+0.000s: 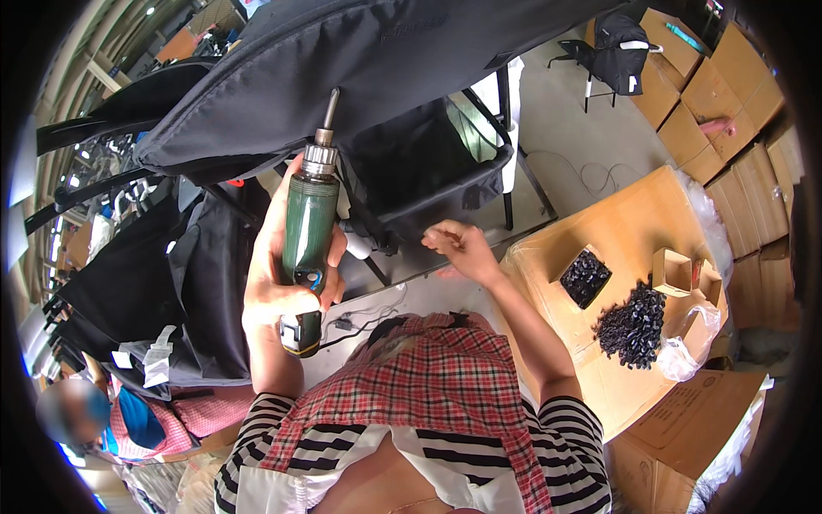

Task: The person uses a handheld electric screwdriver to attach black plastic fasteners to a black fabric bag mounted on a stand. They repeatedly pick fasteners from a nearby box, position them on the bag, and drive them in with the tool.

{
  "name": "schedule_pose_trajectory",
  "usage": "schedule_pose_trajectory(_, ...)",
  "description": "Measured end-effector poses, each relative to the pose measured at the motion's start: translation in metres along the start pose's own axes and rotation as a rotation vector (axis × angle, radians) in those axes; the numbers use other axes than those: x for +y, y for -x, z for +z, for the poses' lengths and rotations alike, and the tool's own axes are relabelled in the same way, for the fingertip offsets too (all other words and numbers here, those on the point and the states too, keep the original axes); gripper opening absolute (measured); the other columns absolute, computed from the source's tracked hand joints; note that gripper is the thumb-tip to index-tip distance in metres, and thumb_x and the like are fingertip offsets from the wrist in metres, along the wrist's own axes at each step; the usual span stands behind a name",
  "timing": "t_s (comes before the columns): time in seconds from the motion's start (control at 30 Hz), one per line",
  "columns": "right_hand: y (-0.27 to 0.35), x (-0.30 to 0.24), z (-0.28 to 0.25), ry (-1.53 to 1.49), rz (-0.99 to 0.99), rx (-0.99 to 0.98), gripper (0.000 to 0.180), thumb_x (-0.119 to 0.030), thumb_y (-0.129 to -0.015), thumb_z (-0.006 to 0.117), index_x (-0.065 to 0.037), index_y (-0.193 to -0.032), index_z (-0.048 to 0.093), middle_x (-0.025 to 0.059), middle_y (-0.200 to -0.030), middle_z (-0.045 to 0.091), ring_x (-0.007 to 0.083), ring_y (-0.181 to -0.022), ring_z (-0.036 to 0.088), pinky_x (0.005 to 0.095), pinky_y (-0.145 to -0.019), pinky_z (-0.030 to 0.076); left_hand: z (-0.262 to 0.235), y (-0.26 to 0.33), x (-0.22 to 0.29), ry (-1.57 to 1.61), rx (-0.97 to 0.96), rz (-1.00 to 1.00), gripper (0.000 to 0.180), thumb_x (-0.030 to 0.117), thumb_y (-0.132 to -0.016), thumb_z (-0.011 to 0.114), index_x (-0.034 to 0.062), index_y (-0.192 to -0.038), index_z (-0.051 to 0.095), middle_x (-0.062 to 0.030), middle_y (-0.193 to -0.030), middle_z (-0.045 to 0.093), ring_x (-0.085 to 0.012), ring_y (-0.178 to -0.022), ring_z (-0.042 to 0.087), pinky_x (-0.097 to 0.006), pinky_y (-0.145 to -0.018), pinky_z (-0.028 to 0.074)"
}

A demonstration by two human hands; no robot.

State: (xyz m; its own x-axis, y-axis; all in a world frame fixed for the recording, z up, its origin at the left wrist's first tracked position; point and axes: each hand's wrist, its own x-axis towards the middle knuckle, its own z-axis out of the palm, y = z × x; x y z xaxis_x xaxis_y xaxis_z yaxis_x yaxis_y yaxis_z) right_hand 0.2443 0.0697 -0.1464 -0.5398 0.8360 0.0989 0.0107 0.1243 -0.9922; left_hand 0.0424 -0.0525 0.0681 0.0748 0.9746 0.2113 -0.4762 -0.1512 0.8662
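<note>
Your left hand (267,287) grips a green screwdriver (310,224); your right hand (463,247) curls its fingers, contents unclear; at right, a small carton (571,265) holds black pieces (587,280)

Left hand (265,287) wrapped in a grip, right hand (460,245) loosely curled.
The left forearm (276,367) is directed toward 12 o'clock, the left thumb (295,301) being laid across toward 3 and the other fingers wrapped around the far side. The right forearm (535,337) is angled toward 11 o'clock, its fingers (440,234) drawn inward and pointed toward 10; whether anything is pinched there cannot be told.
</note>
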Motion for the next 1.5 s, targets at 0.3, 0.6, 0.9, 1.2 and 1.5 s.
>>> schedule_pose_trajectory(0.3, -0.023, 0.005, 0.061, 0.01, -0.337, 0.043, 0.033, -0.014, -0.085, 0.079, -0.003, -0.115, 0.069, 0.0083, -0.1, 0.071, 0.0194, -0.097, 0.068, 0.0326, -0.09, 0.052, -0.015, 0.004, -0.002, 0.096, -0.103, -0.046, 0.121, -0.004, -0.06, 0.08, 0.006, -0.155, 0.004, -0.0242, -0.097, 0.056, -0.0273, -0.054, 0.066, -0.036, -0.048, 0.048)
schedule_pose_trajectory(0.6, -0.022, -0.01, 0.103, -0.103, -0.362, -0.024, 0.038, -0.015, -0.086, 0.077, -0.008, -0.122, 0.068, 0.0062, -0.092, 0.064, 0.0171, -0.084, 0.062, 0.032, -0.08, 0.05, -0.006, 0.004, -0.005, 0.088, -0.014, -0.068, 0.134, -0.004, -0.053, 0.082, 0.0107, -0.161, 0.004, -0.0185, -0.087, 0.058, -0.0201, -0.049, 0.062, -0.029, -0.044, 0.051)
schedule_pose_trajectory(0.9, 0.01, -0.018, 0.092, -0.211, -0.379, -0.343, 0.031, -0.006, -0.096, 0.063, -0.004, -0.127, 0.065, 0.0089, -0.105, 0.069, 0.0157, -0.092, 0.061, 0.0308, -0.081, 0.049, -0.008, 0.0, -0.006, 0.105, -0.038, -0.065, 0.133, -0.006, -0.053, 0.079, 0.0103, -0.16, 0.003, -0.0196, -0.086, 0.058, -0.02, -0.048, 0.061, -0.028, -0.042, 0.049)
schedule_pose_trajectory(1.2, 0.037, -0.046, -0.001, -0.728, -0.104, 0.604, 0.022, 0.002, -0.091, 0.069, -0.002, -0.113, 0.071, 0.01, -0.1, 0.073, 0.0148, -0.091, 0.07, 0.0248, -0.079, 0.054, -0.011, -0.001, -0.008, 0.144, -0.08, -0.066, 0.133, -0.004, -0.057, 0.08, 0.0131, -0.16, -0.001, -0.0203, -0.087, 0.058, -0.0227, -0.049, 0.063, -0.031, -0.043, 0.053)
schedule_pose_trajectory(1.5, 0.012, -0.047, -0.145, -0.679, -0.293, 1.063, 0.026, 0.002, -0.096, 0.057, 0.001, -0.122, 0.063, 0.0154, -0.117, 0.072, 0.0164, -0.087, 0.07, 0.0245, -0.072, 0.055, -0.014, -0.004, -0.009, 0.128, -0.119, -0.103, 0.133, 0.004, -0.062, 0.087, 0.0208, -0.16, -0.002, -0.0176, -0.088, 0.055, -0.0224, -0.049, 0.063, -0.033, -0.044, 0.054)
